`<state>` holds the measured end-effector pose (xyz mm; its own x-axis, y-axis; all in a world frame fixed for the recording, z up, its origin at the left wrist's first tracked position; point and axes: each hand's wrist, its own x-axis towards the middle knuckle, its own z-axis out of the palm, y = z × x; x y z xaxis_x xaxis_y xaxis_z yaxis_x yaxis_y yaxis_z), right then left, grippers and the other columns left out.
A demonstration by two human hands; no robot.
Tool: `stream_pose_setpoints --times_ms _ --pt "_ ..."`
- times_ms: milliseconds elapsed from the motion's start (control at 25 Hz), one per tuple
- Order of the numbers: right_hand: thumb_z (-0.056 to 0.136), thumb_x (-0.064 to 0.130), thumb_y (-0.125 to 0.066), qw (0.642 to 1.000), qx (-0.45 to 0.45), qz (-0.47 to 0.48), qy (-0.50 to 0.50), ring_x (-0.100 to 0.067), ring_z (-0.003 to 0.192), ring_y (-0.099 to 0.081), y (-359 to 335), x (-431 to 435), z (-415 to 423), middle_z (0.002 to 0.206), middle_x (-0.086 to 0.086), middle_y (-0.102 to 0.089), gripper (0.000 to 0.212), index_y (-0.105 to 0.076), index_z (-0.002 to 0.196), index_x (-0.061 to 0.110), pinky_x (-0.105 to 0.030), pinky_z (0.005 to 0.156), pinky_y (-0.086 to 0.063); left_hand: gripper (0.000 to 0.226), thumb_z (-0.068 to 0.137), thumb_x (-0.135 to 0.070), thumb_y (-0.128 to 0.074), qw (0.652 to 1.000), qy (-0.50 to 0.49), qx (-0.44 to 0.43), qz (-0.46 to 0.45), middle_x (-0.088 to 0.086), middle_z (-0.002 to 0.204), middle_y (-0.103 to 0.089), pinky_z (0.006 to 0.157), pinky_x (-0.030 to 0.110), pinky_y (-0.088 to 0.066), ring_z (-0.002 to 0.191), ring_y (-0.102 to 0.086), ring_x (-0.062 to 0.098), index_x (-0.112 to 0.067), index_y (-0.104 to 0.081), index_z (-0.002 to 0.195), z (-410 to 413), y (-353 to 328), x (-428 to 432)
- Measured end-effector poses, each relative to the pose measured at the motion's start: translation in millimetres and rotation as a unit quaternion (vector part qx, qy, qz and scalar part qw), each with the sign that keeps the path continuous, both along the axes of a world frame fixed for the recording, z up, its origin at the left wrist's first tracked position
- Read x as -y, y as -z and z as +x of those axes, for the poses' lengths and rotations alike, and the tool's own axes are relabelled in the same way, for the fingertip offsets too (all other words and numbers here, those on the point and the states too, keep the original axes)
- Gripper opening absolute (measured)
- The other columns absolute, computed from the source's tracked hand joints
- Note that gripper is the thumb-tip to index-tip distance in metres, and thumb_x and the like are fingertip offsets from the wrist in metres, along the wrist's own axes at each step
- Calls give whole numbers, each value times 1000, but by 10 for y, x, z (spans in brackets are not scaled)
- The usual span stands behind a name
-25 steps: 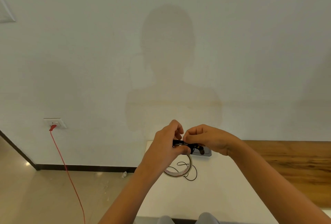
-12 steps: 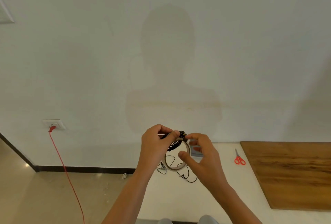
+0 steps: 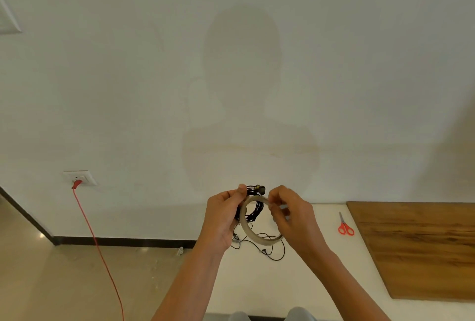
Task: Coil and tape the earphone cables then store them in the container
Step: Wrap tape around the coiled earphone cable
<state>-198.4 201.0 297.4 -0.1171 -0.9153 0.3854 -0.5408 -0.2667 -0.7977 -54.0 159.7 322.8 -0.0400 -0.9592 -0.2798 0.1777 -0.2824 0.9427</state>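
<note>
So the left hand (image 3: 223,220) is curled round the coiled earphone cable (image 3: 254,211), a black bundle, and it's got the tape roll (image 3: 264,242) held against it too, both up in the air over the white surface (image 3: 270,290). The right hand (image 3: 290,212) is pinching the roll's upper edge. Another loose cable (image 3: 279,256) sprawls on the surface right underneath, with red scissors (image 3: 345,227) off to the right beside a wooden board (image 3: 424,248).

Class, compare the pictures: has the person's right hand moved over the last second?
Yes. The right hand has swung left, away from the red scissors, which were hidden a second ago and now lie uncovered on the white table.
</note>
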Motion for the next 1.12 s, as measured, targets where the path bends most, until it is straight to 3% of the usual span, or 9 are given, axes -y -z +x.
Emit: stream_pose_setpoints --times_ms 160,280,400,520,600,640,840,1000,1120 --pt "86 -2 -52 992 -38 115 -18 -13 77 -59 -21 -42 -146 90 -1 -59 41 -62 81 38 -30 68 -56 25 90 -25 -65 999 -37 -27 8 -1 52 -58 59 26 -45 52 -48 14 -3 -66 77 49 22 57" --pt "88 3 -52 971 -11 236 -45 -12 70 -55 -36 -98 -201 94 -7 -61 34 -66 86 33 -24 63 -48 24 87 -25 -68 999 -26 -36 12 2 58 -59 67 30 -45 52 -51 13 -7 -64 72 80 -1 91" --pt "90 9 -54 952 -10 295 -79 -11 76 -55 10 -162 -205 94 2 -57 24 -62 91 32 -20 66 -44 22 84 -26 -71 1000 -14 -4 11 1 58 -59 64 28 -44 52 -50 13 -6 -66 76 48 26 75" --pt "89 24 -61 983 -95 159 -15 -10 103 -51 115 -186 -138 107 10 -54 11 -59 90 34 -13 78 -36 21 82 -26 -74 999 -32 13 2 2 60 -57 63 28 -43 56 -48 15 -6 -70 81 9 109 53" --pt "89 20 -63 999 -37 17 30 -1 104 -51 87 -188 -39 102 18 -58 15 -60 91 34 -10 83 -37 23 81 -27 -75 999 -37 26 -8 2 58 -58 63 30 -43 56 -49 14 -5 -71 84 -18 155 41" --pt "89 18 -62 1000 -2 -3 29 3 102 -53 64 -175 17 99 23 -60 18 -60 91 36 -8 83 -38 25 81 -29 -75 999 -35 32 -12 1 58 -59 63 31 -44 56 -51 14 -5 -72 85 -35 170 33" --pt "81 30 -70 998 26 56 4 3 107 -46 163 -35 197 100 28 -59 23 -61 102 33 -12 83 -38 17 81 -28 -75 996 -37 62 -51 0 65 -67 57 24 -48 62 -61 11 -11 -74 82 -123 219 -1" --pt "80 19 -69 996 -40 76 9 2 102 -41 444 24 165 102 25 -50 40 -49 113 28 -7 76 -36 11 82 -22 -75 991 -51 86 -91 -2 71 -72 49 10 -46 56 -64 0 -11 -73 80 -180 372 16" --pt "86 12 -63 991 -68 115 6 -5 93 -52 778 92 96 107 12 -55 35 -46 114 25 -11 75 -46 11 81 -22 -76 990 -69 83 -85 0 74 -73 56 13 -48 65 -67 5 -11 -73 79 -213 616 109"
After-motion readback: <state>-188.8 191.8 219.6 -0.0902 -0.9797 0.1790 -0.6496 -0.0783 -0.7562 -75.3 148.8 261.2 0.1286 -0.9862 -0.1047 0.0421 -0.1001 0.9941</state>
